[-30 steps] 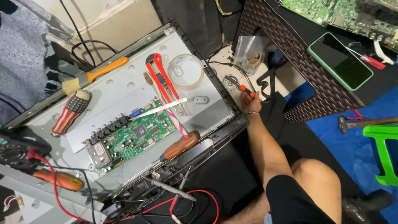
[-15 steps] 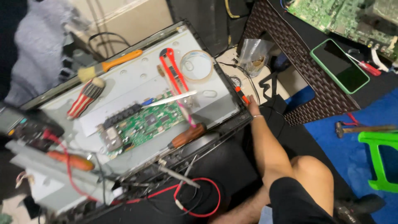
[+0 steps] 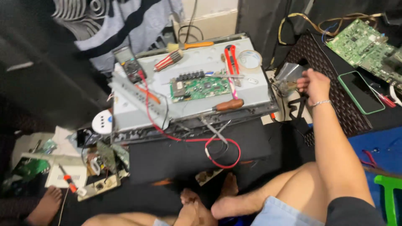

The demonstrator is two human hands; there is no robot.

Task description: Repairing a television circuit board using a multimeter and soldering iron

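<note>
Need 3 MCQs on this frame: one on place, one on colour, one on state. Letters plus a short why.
1. Where does the small green circuit board lie?
A. on the grey metal panel
B. on the woven stool
C. on the floor

2. What colour is the case of the phone?
A. red
B. green
C. white

3. What is the right hand doing?
A. resting flat on a knee
B. gripping the brown-handled screwdriver
C. raised beside the clear plastic bag

Answers: 1 A, the board sits mid-panel. 2 B, a green rim frames the dark screen. 3 C, the hand is up by the bag, well clear of the screwdriver.
</note>
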